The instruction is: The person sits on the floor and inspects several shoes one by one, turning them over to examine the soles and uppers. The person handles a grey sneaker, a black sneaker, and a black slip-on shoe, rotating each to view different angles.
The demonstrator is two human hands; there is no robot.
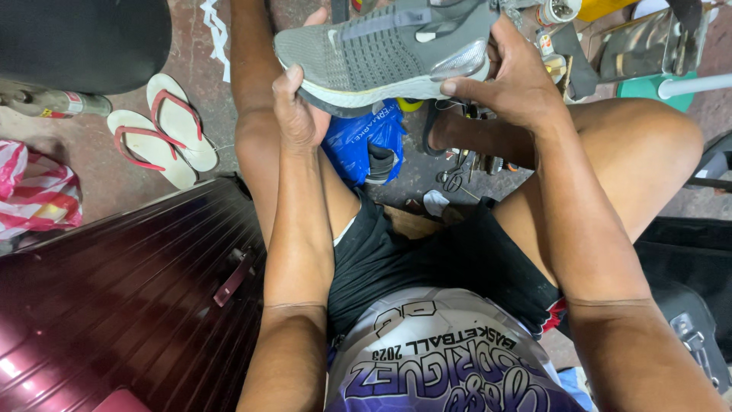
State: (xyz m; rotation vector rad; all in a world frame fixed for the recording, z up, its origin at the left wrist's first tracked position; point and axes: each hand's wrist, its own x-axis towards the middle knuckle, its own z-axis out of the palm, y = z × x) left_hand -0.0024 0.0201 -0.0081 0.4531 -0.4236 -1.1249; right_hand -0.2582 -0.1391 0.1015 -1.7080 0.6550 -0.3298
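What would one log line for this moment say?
left hand: grips toe end of grey knit sneaker with white sole | right hand: grips heel end | below: blue plastic bag

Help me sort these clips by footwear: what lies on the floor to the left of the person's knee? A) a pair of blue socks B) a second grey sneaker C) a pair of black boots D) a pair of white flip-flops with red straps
D: a pair of white flip-flops with red straps lies on the floor, while the left hand and right hand hold the grey sneaker.
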